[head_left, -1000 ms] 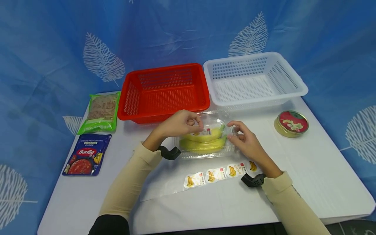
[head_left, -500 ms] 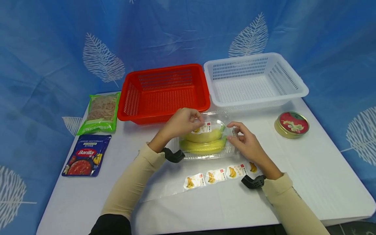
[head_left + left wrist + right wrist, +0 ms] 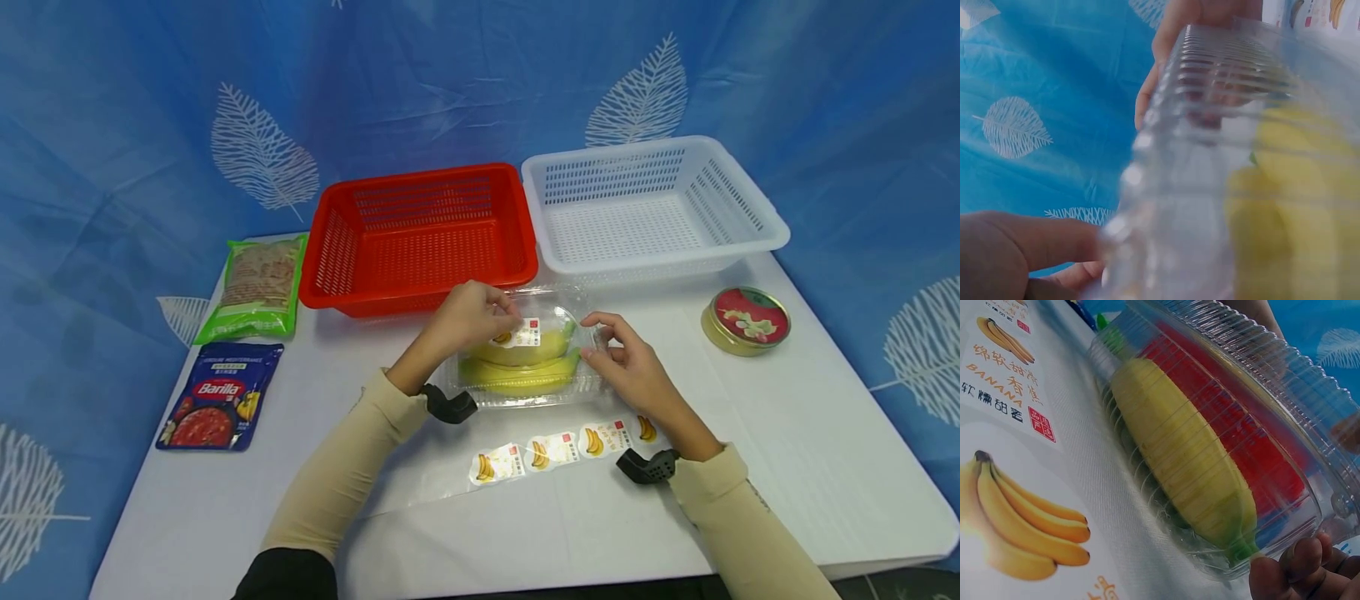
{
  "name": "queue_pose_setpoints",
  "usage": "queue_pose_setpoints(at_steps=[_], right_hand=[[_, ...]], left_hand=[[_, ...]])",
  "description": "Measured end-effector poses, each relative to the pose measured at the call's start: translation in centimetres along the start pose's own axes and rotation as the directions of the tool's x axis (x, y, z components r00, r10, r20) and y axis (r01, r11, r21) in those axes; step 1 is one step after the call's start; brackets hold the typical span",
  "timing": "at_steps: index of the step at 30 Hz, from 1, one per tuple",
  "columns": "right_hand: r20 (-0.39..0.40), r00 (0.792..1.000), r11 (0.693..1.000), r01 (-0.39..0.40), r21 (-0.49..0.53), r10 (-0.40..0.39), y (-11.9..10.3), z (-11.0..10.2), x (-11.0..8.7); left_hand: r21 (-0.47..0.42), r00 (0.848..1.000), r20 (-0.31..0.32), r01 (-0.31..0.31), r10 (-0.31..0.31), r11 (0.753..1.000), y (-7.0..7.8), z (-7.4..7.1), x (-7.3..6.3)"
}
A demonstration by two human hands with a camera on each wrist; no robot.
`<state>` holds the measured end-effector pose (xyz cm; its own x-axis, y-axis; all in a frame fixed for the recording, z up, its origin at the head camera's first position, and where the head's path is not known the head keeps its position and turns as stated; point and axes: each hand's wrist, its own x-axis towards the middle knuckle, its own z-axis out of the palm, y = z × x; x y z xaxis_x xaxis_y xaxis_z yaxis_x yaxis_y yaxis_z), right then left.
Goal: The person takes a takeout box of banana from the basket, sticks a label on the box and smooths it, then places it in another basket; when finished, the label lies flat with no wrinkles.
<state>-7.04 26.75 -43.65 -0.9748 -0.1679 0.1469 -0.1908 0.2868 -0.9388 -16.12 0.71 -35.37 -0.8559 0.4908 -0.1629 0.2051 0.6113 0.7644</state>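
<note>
A clear plastic clamshell box (image 3: 536,397) lies on the table in the head view, with yellow-green bananas (image 3: 517,377) inside. My left hand (image 3: 477,315) is over the lid's left part, thumb and forefinger pinching the left edge of a white banana sticker (image 3: 528,332). Whether that sticker touches the lid is hard to tell. At the box's right end, my right hand (image 3: 628,360) holds its rim with curled fingers; in the right wrist view the fingertips (image 3: 1305,556) meet the corner. The left wrist view shows the ridged box wall (image 3: 1166,156) beside my left hand (image 3: 1029,247).
A strip of banana stickers (image 3: 551,450) lies in front of the box. Behind stand a red basket (image 3: 420,296) and a white basket (image 3: 667,257). A round tin (image 3: 746,321) is at right; a green bag (image 3: 262,283) and a blue Barilla pouch (image 3: 222,396) are at left.
The sticker and my left fingers have shifted slightly up, then back down over the lid. My left wrist has moved a little right. My right hand stays at the box's end.
</note>
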Motion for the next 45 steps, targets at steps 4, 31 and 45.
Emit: queue_pose_setpoints(at_steps=[4, 31, 45], right_hand=[[0.001, 1.000, 1.000, 0.005, 0.006, -0.005, 0.0, 0.0, 0.0], [0.004, 1.000, 1.000, -0.015, 0.007, 0.015, -0.2, 0.2, 0.0], [0.000, 1.000, 1.000, -0.026, -0.006, 0.026, -0.2, 0.2, 0.0]], left_hand=[[-0.002, 0.999, -0.035, -0.012, 0.012, 1.000, 0.0, 0.2, 0.1], [0.342, 0.968, -0.085, -0.193, 0.235, 0.920, -0.1, 1.4, -0.8], [0.305, 0.953, -0.150, -0.210, 0.264, 0.929, -1.0, 0.0, -6.2]])
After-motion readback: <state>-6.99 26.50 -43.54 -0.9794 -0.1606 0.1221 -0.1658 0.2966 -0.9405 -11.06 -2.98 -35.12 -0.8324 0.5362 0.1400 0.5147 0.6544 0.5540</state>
